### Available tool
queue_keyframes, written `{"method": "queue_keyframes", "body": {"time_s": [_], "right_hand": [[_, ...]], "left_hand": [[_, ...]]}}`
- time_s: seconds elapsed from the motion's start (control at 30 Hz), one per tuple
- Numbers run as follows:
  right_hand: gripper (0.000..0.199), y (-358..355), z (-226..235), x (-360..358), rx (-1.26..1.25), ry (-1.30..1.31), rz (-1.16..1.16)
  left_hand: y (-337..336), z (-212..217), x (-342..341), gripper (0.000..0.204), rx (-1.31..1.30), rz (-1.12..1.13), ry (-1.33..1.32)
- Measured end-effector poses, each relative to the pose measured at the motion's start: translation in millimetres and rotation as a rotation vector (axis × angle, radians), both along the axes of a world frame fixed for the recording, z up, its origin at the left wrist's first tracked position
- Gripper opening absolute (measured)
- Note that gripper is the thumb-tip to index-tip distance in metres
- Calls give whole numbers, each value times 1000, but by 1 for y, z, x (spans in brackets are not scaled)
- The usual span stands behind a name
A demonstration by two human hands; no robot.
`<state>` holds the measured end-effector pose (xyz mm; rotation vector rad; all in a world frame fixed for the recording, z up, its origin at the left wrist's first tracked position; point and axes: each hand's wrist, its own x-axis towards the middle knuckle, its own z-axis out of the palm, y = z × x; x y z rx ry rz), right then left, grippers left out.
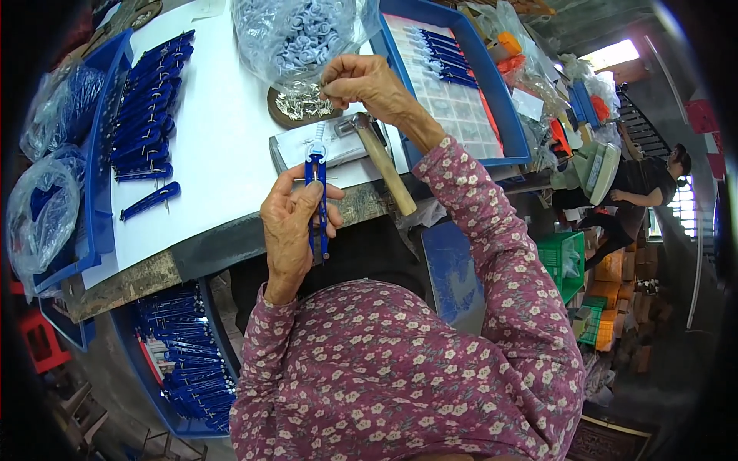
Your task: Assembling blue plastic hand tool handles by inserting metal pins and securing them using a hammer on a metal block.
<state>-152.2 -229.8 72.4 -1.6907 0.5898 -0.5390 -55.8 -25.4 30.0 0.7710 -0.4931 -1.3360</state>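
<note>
My left hand (286, 224) is closed on a blue plastic drawing compass (316, 167), held upright at the table's front edge. The compass has two legs and a pale blue ridged head; a thin metal pin sticks out across it. My right hand (370, 86) is raised with thumb and fingers pinched together; whatever lies between the fingertips is too small to make out. Just below those fingertips stands a round brown dish (278, 115) of small metal pins (306, 106). A hammer (387, 167) with a wooden handle lies beside the compass, its head on a wrapped flat block (296, 146).
Behind the dish sits a clear bag of pale blue parts (307, 42). Blue legs lie stacked (146, 107) at the left. A blue tray (492, 146) at the right holds finished-looking compasses (446, 58). Below the table is a crate of blue pieces (184, 353). Another person (649, 180) stands far right.
</note>
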Motion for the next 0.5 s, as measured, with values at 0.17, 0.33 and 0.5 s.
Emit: {"method": "queue_keyframes", "body": {"time_s": [0.17,0.33,0.5], "right_hand": [[11,19,7,-2,-148,25,-46],[14,35,13,-4,-254,64,-94],[15,42,10,-6,-265,23,-91]], "left_hand": [[0,0,-2,36,-1,-7,-12],[0,0,-3,36,-7,-15,-6],[1,0,-4,36,-3,-16,-12]]}}
